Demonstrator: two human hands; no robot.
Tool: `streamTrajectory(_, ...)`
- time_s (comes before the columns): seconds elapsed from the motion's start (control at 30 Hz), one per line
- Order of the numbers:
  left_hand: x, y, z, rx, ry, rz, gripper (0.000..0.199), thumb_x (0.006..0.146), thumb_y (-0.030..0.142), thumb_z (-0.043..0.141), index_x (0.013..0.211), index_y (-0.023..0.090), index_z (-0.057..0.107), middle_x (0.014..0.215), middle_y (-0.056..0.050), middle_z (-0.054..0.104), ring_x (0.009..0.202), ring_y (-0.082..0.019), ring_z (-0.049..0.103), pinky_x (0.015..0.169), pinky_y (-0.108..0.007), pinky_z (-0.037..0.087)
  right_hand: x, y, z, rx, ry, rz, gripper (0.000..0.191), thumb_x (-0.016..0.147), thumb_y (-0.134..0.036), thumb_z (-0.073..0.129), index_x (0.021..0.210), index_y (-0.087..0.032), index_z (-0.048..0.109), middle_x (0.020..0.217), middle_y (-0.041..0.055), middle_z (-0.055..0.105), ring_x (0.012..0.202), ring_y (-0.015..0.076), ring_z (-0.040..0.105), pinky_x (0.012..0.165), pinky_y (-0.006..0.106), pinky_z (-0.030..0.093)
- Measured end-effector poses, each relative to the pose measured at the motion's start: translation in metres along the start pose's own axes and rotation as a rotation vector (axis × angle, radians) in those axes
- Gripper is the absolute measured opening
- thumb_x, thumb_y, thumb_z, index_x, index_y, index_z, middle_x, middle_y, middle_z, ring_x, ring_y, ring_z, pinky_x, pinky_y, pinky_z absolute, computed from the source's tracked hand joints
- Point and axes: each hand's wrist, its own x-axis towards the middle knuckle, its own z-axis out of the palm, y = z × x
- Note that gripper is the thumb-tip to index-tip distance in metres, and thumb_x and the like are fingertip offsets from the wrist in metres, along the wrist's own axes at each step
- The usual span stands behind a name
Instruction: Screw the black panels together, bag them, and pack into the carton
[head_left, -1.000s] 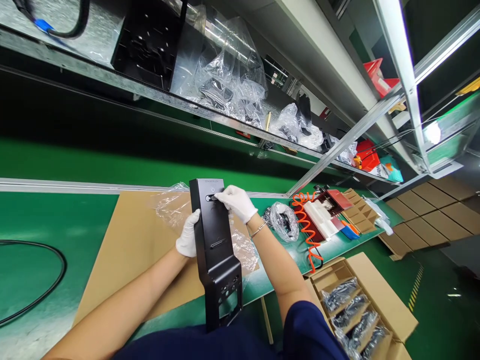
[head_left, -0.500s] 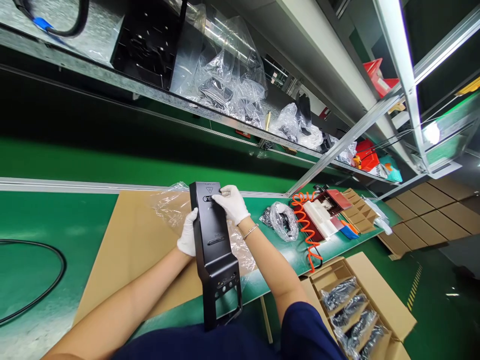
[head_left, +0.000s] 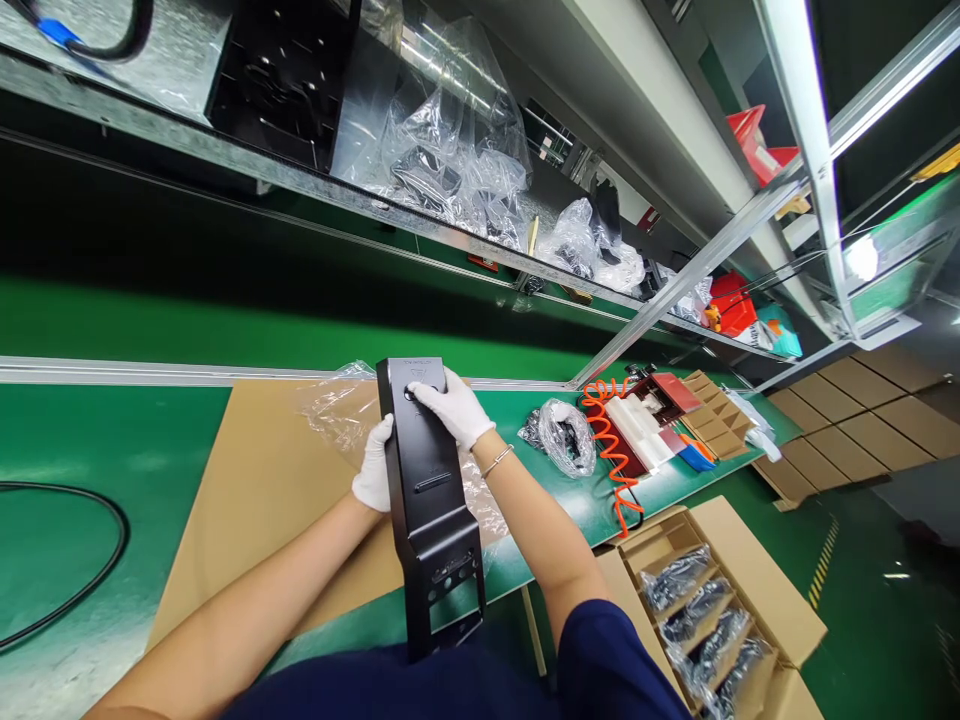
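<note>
A long black housing (head_left: pixel 427 455), bent near its lower end and with a rectangular cutout there, is held upright and slightly tilted in front of me. Along its left edge, my left hand (head_left: pixel 373 468) grips it in a white glove. My right hand (head_left: pixel 452 408), gloved too, is closed round the upper right edge, its thumb pressed on a small slot near the top. Printed marks above that slot are partly legible at best. Behind the housing lies a crumpled clear plastic bag (head_left: pixel 341 415) on a brown cardboard sheet (head_left: pixel 255 490).
On the green bench to the right are a plastic-wrapped coil (head_left: pixel 568 438), an orange spiral hose (head_left: pixel 611 450) and a red-and-white device (head_left: pixel 643 432). An open carton (head_left: pixel 757 560) with bagged black parts stands below. A shelf (head_left: pixel 300 180) with bagged parts crosses above; a black cable (head_left: pixel 112 530) lies left.
My right thumb has slid left along the slot, and the right hand sits further over the housing's face. The housing has tipped slightly; my left hand keeps its hold.
</note>
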Motion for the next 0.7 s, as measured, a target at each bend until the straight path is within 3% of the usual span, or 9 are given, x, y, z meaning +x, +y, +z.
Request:
streamTrajectory(0.37, -0.008, 0.003, 0.004, -0.009, 0.005, -0.005, 0.044, 0.089, 0.048, 0.05, 0.122, 0.026, 0.069, 0.099, -0.004, 0.08, 0.091, -0.025, 0.076, 0.093, -0.04, 0.06, -0.001, -0.003, 0.01, 0.092, 0.1, 0.033, 0.04, 0.078, -0.046, 0.074, 0.105, -0.018, 0.067, 0.11, 0.0065, 0.076, 0.102, 0.0208, 0.071, 0.09, 0.033, 0.057)
streamTrajectory(0.5, -0.009, 0.004, 0.002, 0.025, -0.047, 0.006, 0.052, 0.087, 0.049, 0.053, 0.129, 0.019, 0.065, 0.104, -0.007, 0.08, 0.094, -0.025, 0.075, 0.095, -0.04, 0.058, -0.005, -0.006, 0.0, 0.153, 0.022, 0.031, 0.042, 0.078, -0.051, 0.075, 0.108, -0.021, 0.068, 0.113, 0.004, 0.074, 0.108, 0.0211, 0.068, 0.095, 0.033, 0.056)
streamTrajectory(0.6, -0.012, 0.011, 0.001, 0.062, -0.225, 0.016, 0.072, 0.078, 0.061, 0.062, 0.131, 0.012, 0.064, 0.118, -0.016, 0.075, 0.101, -0.033, 0.074, 0.093, -0.046, 0.06, -0.03, 0.003, -0.023, 0.326, 0.102, 0.065, 0.043, 0.082, -0.054, 0.07, 0.117, -0.029, 0.067, 0.122, 0.0024, 0.071, 0.116, 0.0192, 0.066, 0.098, 0.033, 0.056)
streamTrajectory(0.7, -0.014, 0.024, 0.003, 0.064, -0.324, 0.157, 0.082, 0.07, 0.069, 0.068, 0.13, 0.014, 0.066, 0.12, -0.017, 0.074, 0.101, -0.035, 0.073, 0.088, -0.047, 0.062, -0.078, 0.029, -0.044, 0.412, 0.146, 0.051, 0.037, 0.084, -0.05, 0.067, 0.117, -0.032, 0.068, 0.115, 0.004, 0.072, 0.109, 0.0187, 0.069, 0.093, 0.036, 0.058)
